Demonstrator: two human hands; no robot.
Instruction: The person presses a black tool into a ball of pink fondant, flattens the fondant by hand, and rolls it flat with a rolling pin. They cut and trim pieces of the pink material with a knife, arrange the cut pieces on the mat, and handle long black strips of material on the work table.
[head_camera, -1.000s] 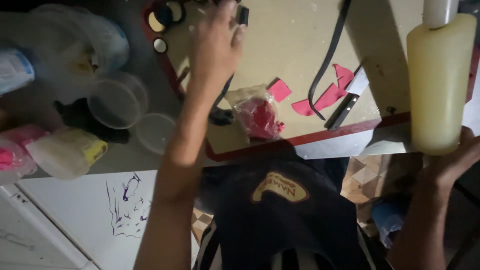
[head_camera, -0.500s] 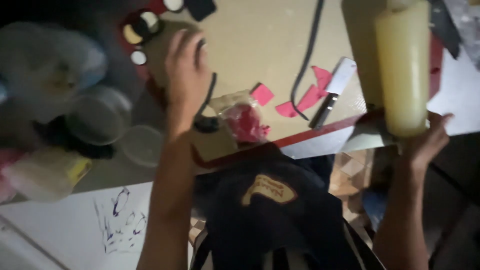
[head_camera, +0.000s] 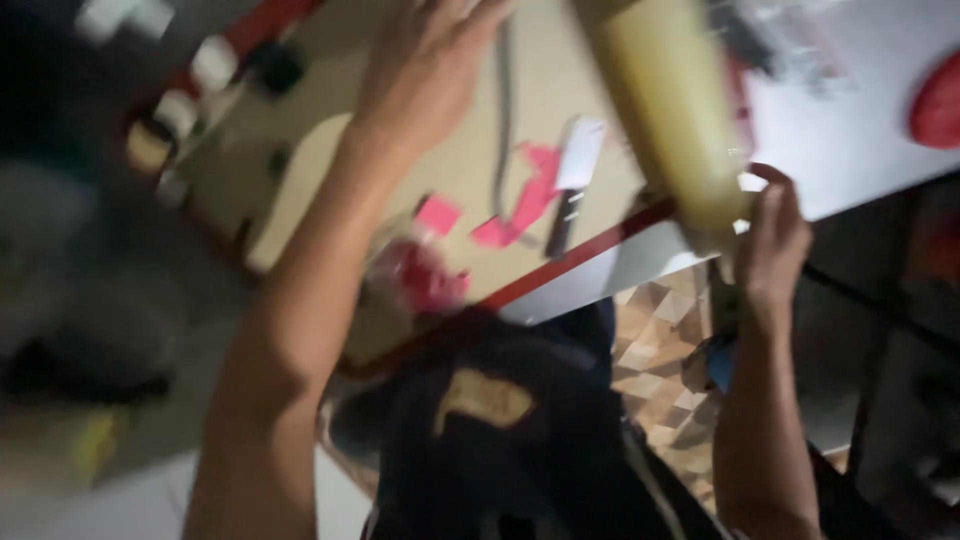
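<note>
In the head view, the only one we have, our left hand (head_camera: 425, 60) now lies flat on the tan cutting board (head_camera: 330, 165) near its far edge, fingers spread loosely and pinching nothing. Half a second ago it rested closer to the small round containers (head_camera: 175, 110) at the board's far left corner; since then the whole scene has swung and tilted in the frame, so the board runs diagonally and much of it is blurred.

Our right hand (head_camera: 772, 240) has kept its place at the base of the tall yellowish bottle (head_camera: 665, 120), which stands at the board's right edge where the red rim (head_camera: 590, 250) meets the white surface (head_camera: 850, 110). The fingers curl around the bottom of the bottle; we cannot tell how firmly they close. The bottle leans more in the frame than before, which we judge to be mostly the camera's tilt.

Pink scraps (head_camera: 520, 200), a small knife (head_camera: 572, 185) and a dark strap (head_camera: 503, 120) lie mid-board between the hands, untouched. A clear bag with something red (head_camera: 425, 275) sits at the near edge.
</note>
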